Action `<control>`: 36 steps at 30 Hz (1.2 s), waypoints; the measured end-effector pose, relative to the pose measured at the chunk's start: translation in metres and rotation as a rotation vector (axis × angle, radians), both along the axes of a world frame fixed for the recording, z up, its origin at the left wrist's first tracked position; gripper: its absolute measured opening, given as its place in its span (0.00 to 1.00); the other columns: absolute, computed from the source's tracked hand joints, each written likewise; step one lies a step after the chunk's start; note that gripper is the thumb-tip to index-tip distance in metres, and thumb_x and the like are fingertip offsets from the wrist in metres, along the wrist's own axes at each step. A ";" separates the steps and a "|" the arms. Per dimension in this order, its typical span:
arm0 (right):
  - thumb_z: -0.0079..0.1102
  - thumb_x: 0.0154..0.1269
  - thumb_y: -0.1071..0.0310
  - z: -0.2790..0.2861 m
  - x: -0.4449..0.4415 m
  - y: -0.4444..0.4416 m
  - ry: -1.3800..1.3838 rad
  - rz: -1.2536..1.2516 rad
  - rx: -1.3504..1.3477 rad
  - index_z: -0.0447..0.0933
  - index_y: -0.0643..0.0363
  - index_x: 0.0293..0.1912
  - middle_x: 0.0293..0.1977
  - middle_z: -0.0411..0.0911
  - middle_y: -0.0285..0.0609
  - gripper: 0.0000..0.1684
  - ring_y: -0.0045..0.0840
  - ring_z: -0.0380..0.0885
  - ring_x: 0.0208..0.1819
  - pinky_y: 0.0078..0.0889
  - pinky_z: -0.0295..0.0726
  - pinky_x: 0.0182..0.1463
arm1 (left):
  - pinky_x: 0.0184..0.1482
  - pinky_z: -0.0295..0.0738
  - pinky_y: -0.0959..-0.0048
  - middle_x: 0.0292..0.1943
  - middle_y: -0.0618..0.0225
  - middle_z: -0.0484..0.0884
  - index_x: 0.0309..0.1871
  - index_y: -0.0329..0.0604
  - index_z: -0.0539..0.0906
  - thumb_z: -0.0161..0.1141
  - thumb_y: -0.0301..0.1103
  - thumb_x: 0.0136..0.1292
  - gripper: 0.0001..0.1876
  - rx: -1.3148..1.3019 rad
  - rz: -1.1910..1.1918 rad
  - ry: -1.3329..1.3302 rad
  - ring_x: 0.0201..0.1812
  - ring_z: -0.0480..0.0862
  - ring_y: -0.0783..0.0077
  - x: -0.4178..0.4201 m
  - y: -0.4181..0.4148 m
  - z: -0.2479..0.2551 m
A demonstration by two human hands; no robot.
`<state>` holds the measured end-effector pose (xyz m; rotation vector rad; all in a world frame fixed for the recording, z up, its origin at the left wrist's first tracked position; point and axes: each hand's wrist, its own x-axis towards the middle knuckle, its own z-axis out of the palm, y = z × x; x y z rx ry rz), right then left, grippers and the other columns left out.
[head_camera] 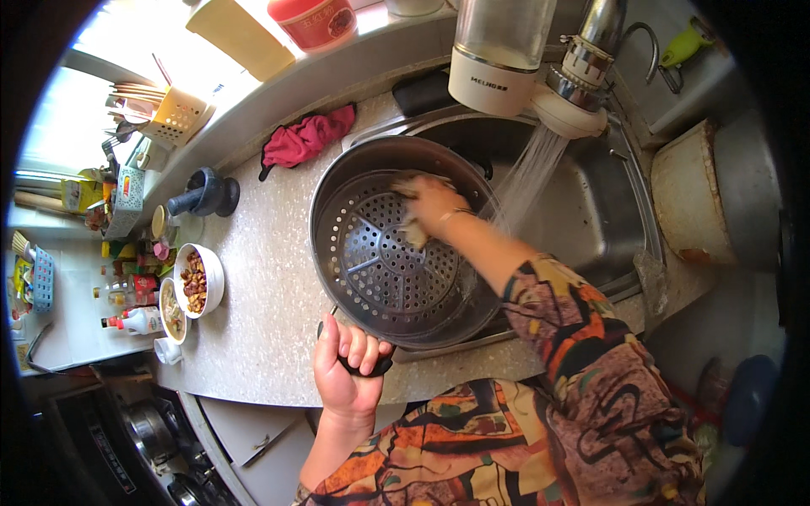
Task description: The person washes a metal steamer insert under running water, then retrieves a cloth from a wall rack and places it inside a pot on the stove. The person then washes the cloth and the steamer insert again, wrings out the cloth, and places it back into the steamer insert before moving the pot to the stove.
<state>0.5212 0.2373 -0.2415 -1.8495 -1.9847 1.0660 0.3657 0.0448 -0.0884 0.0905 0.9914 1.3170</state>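
A large metal steamer pot point(323, 253) with a perforated bottom rests partly over the sink's left edge and partly on the counter. My left hand point(354, 354) grips its black handle point(370, 365) at the near side. Inside the steamer, my right hand point(433, 202) presses a pale, crumpled cloth point(414, 233) against the upper right of the holed surface; the hand is a little blurred. Water point(528, 171) streams from the faucet's spray head point(569, 117), just right of the steamer, into the stainless steel sink point(569, 221).
A white water filter point(493, 82) hangs beside the faucet, above the sink. A pink cloth point(310, 142) lies by the window ledge. On the counter's left stand a stone mortar point(215, 193) and a white bowl of brown food pieces point(215, 281). A stove point(95, 436) is at lower left.
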 end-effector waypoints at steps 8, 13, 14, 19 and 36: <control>0.59 0.52 0.58 0.041 0.006 -0.109 -0.141 0.707 -0.307 0.77 0.57 0.50 0.47 0.78 0.54 0.25 0.44 0.77 0.52 0.44 0.75 0.55 | 0.35 0.67 0.69 0.12 0.75 0.60 0.19 0.51 0.62 0.38 0.48 0.75 0.24 0.027 -0.042 -0.024 0.15 0.59 0.76 0.002 0.004 -0.002; 0.60 0.57 0.59 0.030 -0.030 -0.092 0.455 0.342 0.174 0.74 0.53 0.39 0.36 0.79 0.48 0.13 0.45 0.78 0.39 0.43 0.77 0.42 | 0.34 0.68 0.69 0.12 0.75 0.60 0.19 0.52 0.62 0.38 0.48 0.75 0.25 -0.005 -0.062 -0.020 0.14 0.59 0.76 -0.003 0.006 -0.005; 0.61 0.56 0.59 0.028 -0.029 -0.079 0.411 0.255 0.050 0.75 0.53 0.40 0.37 0.79 0.48 0.13 0.45 0.79 0.40 0.42 0.77 0.44 | 0.35 0.69 0.68 0.12 0.75 0.60 0.19 0.52 0.62 0.38 0.48 0.75 0.24 -0.007 -0.066 -0.029 0.14 0.59 0.75 -0.006 0.007 -0.006; 0.60 0.57 0.60 0.000 0.027 -0.069 0.068 0.233 0.008 0.77 0.55 0.39 0.37 0.80 0.50 0.12 0.43 0.80 0.41 0.42 0.78 0.45 | 0.32 0.68 0.70 0.11 0.77 0.60 0.18 0.51 0.63 0.40 0.49 0.75 0.25 -0.033 0.018 -0.012 0.12 0.57 0.77 0.003 0.002 -0.010; 0.60 0.50 0.71 -0.003 0.045 -0.068 -0.381 0.572 0.044 0.78 0.61 0.41 0.46 0.77 0.53 0.15 0.44 0.74 0.52 0.40 0.74 0.54 | 0.32 0.70 0.69 0.10 0.76 0.59 0.17 0.52 0.63 0.39 0.49 0.75 0.26 -0.053 -0.015 -0.013 0.12 0.58 0.76 0.003 0.002 -0.014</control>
